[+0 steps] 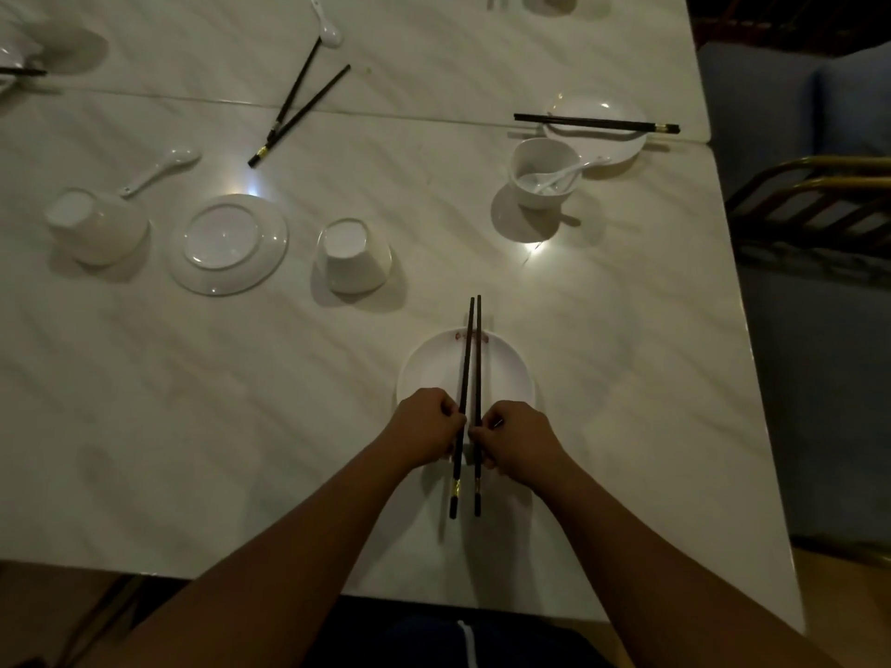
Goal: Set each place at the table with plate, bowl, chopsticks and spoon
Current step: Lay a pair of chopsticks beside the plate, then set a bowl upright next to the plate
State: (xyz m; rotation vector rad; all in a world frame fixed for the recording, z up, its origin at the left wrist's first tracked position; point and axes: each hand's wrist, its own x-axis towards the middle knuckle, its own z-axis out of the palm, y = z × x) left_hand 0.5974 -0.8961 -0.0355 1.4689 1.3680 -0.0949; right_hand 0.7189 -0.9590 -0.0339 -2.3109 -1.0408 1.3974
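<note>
- The left hand [426, 426] and the right hand [518, 438] meet over the near plate [434, 366], fingers pinched on a pair of dark chopsticks [470, 378], one stick each.
- The sticks lie lengthwise across that plate, tips pointing away.
- On the surface [627, 330] further left stand two upturned bowls [354, 257] flanking an upside-down plate [229, 243].
- At far right, a set place: bowl with spoon [561, 178].

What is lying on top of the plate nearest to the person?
A pair of dark chopsticks lies across the plate, held by the left hand and right hand. The hands cover the plate's near part.
</note>
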